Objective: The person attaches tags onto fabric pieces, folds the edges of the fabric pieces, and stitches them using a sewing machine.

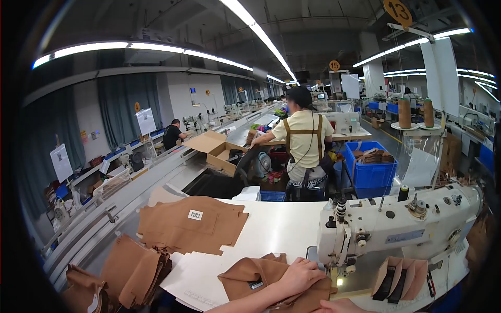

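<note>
A brown fabric piece (pixel 250 276) with a small dark label lies folded on the white sewing table, its right end by the needle area of the sewing machine (pixel 386 229). My left hand (pixel 302 277) rests on this piece just left of the presser foot, fingers bent and closed on the cloth. At the bottom edge of the view, my right hand (pixel 342 306) holds the near edge of the same fabric, partly cut off by the frame. A small light glows beside the needle.
Flat brown panels (pixel 193 224) with a white label lie at the table's far left. Stacked brown pieces (pixel 130 268) hang off the left edge. A pink divided holder (pixel 399 279) stands right. Ahead are a seated co-worker (pixel 305 141), a blue crate (pixel 370 172) and a cardboard box (pixel 222 156).
</note>
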A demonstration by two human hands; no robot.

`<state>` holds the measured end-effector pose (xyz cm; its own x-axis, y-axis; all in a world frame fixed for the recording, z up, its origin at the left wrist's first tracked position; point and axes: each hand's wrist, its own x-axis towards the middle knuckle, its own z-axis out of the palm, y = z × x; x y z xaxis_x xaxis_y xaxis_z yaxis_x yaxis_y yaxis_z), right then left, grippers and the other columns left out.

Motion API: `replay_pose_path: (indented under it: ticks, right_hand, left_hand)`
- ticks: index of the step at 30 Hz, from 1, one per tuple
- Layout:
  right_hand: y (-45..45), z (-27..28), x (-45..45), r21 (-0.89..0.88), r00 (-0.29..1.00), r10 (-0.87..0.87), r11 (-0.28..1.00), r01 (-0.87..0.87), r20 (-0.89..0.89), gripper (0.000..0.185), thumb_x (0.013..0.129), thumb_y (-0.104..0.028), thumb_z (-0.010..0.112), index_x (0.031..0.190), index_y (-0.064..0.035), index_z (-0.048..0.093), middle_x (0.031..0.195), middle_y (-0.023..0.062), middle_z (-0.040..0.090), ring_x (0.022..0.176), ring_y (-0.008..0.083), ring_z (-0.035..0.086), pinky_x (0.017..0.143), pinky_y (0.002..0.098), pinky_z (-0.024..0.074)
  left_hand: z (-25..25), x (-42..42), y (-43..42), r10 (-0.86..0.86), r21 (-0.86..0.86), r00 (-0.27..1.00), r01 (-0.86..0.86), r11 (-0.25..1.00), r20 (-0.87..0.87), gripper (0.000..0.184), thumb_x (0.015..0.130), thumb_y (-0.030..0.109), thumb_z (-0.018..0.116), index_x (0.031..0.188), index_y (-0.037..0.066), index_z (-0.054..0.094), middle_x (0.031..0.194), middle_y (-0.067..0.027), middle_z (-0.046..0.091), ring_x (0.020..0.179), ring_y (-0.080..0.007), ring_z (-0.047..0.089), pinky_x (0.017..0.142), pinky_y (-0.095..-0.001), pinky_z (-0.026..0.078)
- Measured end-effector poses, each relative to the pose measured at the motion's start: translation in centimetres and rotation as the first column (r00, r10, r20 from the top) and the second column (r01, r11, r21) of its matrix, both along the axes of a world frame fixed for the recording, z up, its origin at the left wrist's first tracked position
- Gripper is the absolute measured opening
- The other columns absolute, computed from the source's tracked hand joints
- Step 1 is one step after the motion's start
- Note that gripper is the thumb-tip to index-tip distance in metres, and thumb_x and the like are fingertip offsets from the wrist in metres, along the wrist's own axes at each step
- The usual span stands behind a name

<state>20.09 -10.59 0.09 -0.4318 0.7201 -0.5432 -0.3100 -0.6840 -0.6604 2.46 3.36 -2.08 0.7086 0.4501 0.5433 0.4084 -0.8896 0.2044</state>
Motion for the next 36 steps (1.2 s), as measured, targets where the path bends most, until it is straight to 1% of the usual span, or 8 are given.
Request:
replay_pose_path:
  ticks: [3, 15, 25, 28, 31, 32, 33, 36]
  right_hand:
    - [0.8, -0.3, 0.7, -0.008, 0.998, 0.009, 1.0, -0.009, 0.067, 0.048, 0.108, -0.033, 0.041, 0.117, 0.0122, 0.057, 0.104, 0.0242, 0.071, 0.089, 0.0285, 0.073, 0.078, 0.0369, 0.0617]
    - [1.9, 1.6, 1.2, -0.021, 0.993, 0.029, 0.999, -0.027, 0.111, 0.046, 0.108, -0.029, 0.042, 0.112, 0.0135, 0.059, 0.101, 0.0253, 0.071, 0.086, 0.0299, 0.073, 0.076, 0.0373, 0.062]
    - [3.4, 0.4, 1.3, -0.04, 0.991, 0.028, 0.999, -0.023, 0.133, 0.041, 0.108, -0.028, 0.04, 0.114, 0.0086, 0.057, 0.1, 0.0219, 0.071, 0.085, 0.0277, 0.072, 0.073, 0.0354, 0.0601]
    - [3.4, 0.2, 1.5, -0.013, 0.986, 0.038, 0.999, -0.036, 0.162, 0.038, 0.107, -0.027, 0.041, 0.116, 0.0063, 0.057, 0.097, 0.0193, 0.071, 0.086, 0.0275, 0.072, 0.074, 0.0355, 0.06]
    - [3.7, -0.7, 2.0, 0.008, 0.976, 0.078, 0.997, -0.081, 0.204, 0.036, 0.107, -0.028, 0.04, 0.118, 0.0026, 0.057, 0.096, 0.017, 0.071, 0.086, 0.026, 0.072, 0.074, 0.0349, 0.0597]
    - [3.4, -1.2, 1.8, 0.004, 0.996, -0.007, 1.0, 0.007, 0.092, 0.035, 0.107, -0.028, 0.04, 0.116, 0.0015, 0.058, 0.095, 0.0164, 0.071, 0.084, 0.0253, 0.072, 0.072, 0.0343, 0.0595]
    - [3.0, -1.6, 1.6, -0.01, 0.996, -0.092, 0.996, 0.092, -0.017, 0.034, 0.107, -0.028, 0.04, 0.115, 0.0003, 0.058, 0.095, 0.0157, 0.071, 0.083, 0.0245, 0.071, 0.071, 0.0338, 0.0593]
    - [3.5, -1.8, 1.7, -0.011, 0.992, -0.09, 0.996, 0.089, -0.087, 0.03, 0.105, -0.026, 0.043, 0.107, -0.0024, 0.06, 0.087, 0.0118, 0.069, 0.071, 0.0207, 0.066, 0.062, 0.0308, 0.0544]
  left_hand:
    - [0.6, 0.5, 0.3, 0.038, -0.086, 0.999, -0.035, 0.996, 0.037, 0.011, 0.087, 0.021, 0.074, 0.096, 0.016, 0.077, 0.085, -0.0012, 0.066, 0.084, -0.021, 0.063, 0.085, -0.036, 0.044]
    - [0.4, 0.9, 2.4, 0.066, -0.488, 0.992, -0.006, 0.873, 0.106, 0.014, 0.088, 0.019, 0.071, 0.099, 0.012, 0.075, 0.097, -0.0065, 0.068, 0.092, -0.028, 0.061, 0.086, -0.0408, 0.042]
    - [-1.9, 1.0, 4.7, 0.078, -0.297, 0.994, -0.052, 0.953, 0.075, 0.018, 0.086, 0.021, 0.068, 0.096, 0.007, 0.07, 0.086, -0.0103, 0.061, 0.092, -0.0303, 0.061, 0.087, -0.0446, 0.045]
    - [0.8, -0.1, 3.1, 0.232, -0.074, 0.968, -0.239, 0.968, -0.094, 0.018, 0.085, 0.017, 0.066, 0.099, 0.005, 0.068, 0.094, -0.0121, 0.062, 0.095, -0.0309, 0.06, 0.088, -0.0449, 0.046]
    - [7.1, -2.1, -3.0, -0.139, -0.127, 0.99, 0.14, 0.982, 0.02, 0.034, 0.089, 0.014, 0.065, 0.12, 0.0, 0.064, 0.113, -0.0143, 0.065, 0.107, -0.0337, 0.059, 0.091, -0.0407, 0.049]
    - [10.0, -2.5, -6.6, -0.302, -0.197, 0.952, 0.288, 0.937, -0.047, 0.039, 0.099, 0.017, 0.056, 0.134, -0.001, 0.052, 0.129, -0.0204, 0.059, 0.117, -0.0308, 0.058, 0.098, -0.0386, 0.047]
    - [11.1, -2.3, -9.8, -0.333, -0.394, 0.942, 0.293, 0.871, -0.037, 0.056, 0.093, 0.016, 0.056, 0.143, -0.003, 0.043, 0.145, -0.0258, 0.047, 0.131, -0.0378, 0.05, 0.107, -0.0448, 0.041]
    - [5.4, -0.4, -11.6, -0.068, 0.099, 0.99, 0.08, 0.992, -0.126, 0.061, 0.091, 0.019, 0.055, 0.146, -0.004, 0.039, 0.15, -0.0251, 0.041, 0.134, -0.0356, 0.048, 0.111, -0.0471, 0.036]
